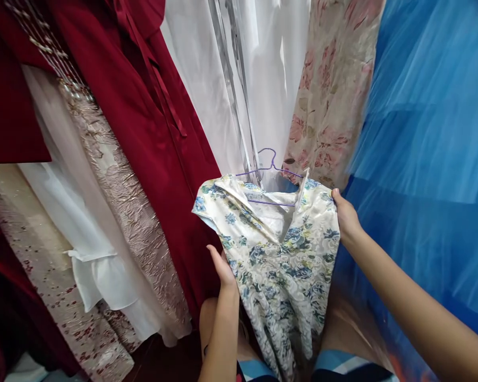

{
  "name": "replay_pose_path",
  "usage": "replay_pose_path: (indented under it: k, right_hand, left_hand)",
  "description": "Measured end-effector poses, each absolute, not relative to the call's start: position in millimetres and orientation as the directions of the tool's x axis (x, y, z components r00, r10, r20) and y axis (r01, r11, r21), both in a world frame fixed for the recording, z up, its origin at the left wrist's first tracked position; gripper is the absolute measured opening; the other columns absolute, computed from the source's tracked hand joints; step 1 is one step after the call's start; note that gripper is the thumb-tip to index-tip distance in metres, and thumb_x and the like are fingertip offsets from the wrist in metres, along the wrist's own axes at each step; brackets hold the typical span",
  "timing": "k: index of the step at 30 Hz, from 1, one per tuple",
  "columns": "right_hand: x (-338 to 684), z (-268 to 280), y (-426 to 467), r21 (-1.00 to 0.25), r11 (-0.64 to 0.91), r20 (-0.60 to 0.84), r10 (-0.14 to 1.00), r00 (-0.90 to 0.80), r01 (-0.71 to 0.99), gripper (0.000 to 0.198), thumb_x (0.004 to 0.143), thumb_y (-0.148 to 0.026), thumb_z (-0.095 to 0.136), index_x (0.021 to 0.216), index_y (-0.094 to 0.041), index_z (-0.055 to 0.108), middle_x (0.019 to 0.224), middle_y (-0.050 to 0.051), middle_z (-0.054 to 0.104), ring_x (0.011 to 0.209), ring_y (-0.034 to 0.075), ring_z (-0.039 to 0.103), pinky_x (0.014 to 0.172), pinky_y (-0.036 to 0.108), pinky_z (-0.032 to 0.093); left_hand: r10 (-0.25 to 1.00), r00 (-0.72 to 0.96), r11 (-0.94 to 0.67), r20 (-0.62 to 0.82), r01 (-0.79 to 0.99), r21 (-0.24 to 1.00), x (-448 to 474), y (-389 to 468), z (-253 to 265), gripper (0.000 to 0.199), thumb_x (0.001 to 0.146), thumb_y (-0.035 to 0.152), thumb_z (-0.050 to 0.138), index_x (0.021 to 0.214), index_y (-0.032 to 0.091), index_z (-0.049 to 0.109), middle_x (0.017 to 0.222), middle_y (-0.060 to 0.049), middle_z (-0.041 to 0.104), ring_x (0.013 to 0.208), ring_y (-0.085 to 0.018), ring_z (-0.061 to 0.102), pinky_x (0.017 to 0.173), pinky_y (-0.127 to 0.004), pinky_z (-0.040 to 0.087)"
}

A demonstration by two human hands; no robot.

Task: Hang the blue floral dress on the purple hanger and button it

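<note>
A white floral dress (pixel 258 254) with blue and yellow-green flowers and a V neckline hangs in front of me on a purple hanger (pixel 271 167). My right hand (pixel 346 215) grips its side just below the sleeve, thumb on the edge and the other fingers mostly behind the fabric. At the opposite side, my left hand (pixel 224 270) rests against the dress, its thumb stretched out and apart; the remaining fingers are largely hidden. The lower part of the dress falls between my knees.
Long dark red dresses (pixel 143 132) hang at the left, beside a pink textured gown (pixel 131 212) and a white ruffled garment (pixel 103 276). Behind are white fabric (pixel 199 79) and a pink-flowered dress (pixel 330 106). Blue tulle (pixel 430 132) fills the right.
</note>
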State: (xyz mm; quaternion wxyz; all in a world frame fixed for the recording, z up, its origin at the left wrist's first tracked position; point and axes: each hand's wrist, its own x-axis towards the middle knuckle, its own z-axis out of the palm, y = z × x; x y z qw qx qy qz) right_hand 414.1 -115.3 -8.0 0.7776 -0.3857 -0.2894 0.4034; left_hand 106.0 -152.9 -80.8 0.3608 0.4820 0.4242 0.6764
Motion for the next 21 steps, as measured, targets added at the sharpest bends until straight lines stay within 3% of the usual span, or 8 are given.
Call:
replay_pose_path:
  k: [3,6,11,16,19,21]
  right_hand:
    - [404,-1,-111,-0.841,0.372,0.174,0.873,0.455,-0.392,0.041,0.076,-0.060,0.070,0.088,-0.021,0.070,0.074,0.006,0.076,0.082,0.031,0.074,0.067,0.039,0.062]
    - [400,3,-113,-0.841,0.377,0.192,0.878,0.438,-0.388,0.040,0.076,-0.060,0.071,0.086,-0.021,0.070,0.073,0.006,0.076,0.081,0.032,0.074,0.066,0.040,0.061]
    - [406,-2,-123,-0.855,0.323,0.188,0.922,0.338,-0.405,0.037,0.079,-0.055,0.070,0.089,-0.020,0.072,0.073,0.007,0.076,0.077,0.031,0.074,0.064,0.039,0.061]
    - [408,-22,-142,-0.890,0.299,0.186,0.928,0.324,-0.345,0.037,0.080,-0.054,0.071,0.091,-0.020,0.072,0.085,0.008,0.076,0.085,0.030,0.073,0.070,0.038,0.059]
    - [395,-47,-167,-0.890,0.446,0.345,0.792,0.503,-0.092,0.036,0.082,-0.049,0.070,0.105,-0.021,0.069,0.107,0.008,0.071,0.103,0.027,0.067,0.087,0.037,0.054]
    - [378,-70,-190,-0.853,0.506,0.444,0.578,0.685,0.125,0.040,0.083,-0.042,0.070,0.117,-0.023,0.062,0.120,0.009,0.064,0.114,0.026,0.060,0.097,0.039,0.049]
  left_hand:
    - [0.900,-0.356,-0.344,0.252,-0.224,0.912,107,-149,-70,0.065,0.088,0.069,0.045,0.124,0.019,0.064,0.120,-0.011,0.070,0.120,-0.029,0.062,0.099,-0.040,0.054]
    - [0.874,-0.428,-0.312,0.231,-0.130,0.941,99,-165,-69,0.045,0.083,0.050,0.066,0.118,0.020,0.066,0.123,-0.009,0.069,0.125,-0.028,0.059,0.100,-0.036,0.052]
    - [0.830,-0.469,-0.371,0.302,-0.059,0.927,92,-182,-86,0.036,0.087,0.043,0.064,0.113,0.019,0.068,0.117,-0.009,0.071,0.123,-0.028,0.060,0.103,-0.037,0.050]
    - [0.830,-0.522,-0.324,0.195,-0.168,0.931,93,-187,-119,0.042,0.089,0.045,0.063,0.120,0.017,0.066,0.122,-0.012,0.069,0.123,-0.028,0.060,0.102,-0.037,0.049]
    - [0.820,-0.545,-0.253,0.175,-0.070,0.965,91,-191,-135,0.048,0.088,0.049,0.063,0.121,0.016,0.066,0.124,-0.014,0.068,0.121,-0.030,0.061,0.099,-0.037,0.050]
    - [0.796,-0.570,-0.225,0.204,0.035,0.974,90,-193,-140,0.047,0.087,0.050,0.064,0.120,0.017,0.068,0.124,-0.013,0.068,0.122,-0.031,0.060,0.099,-0.037,0.050]
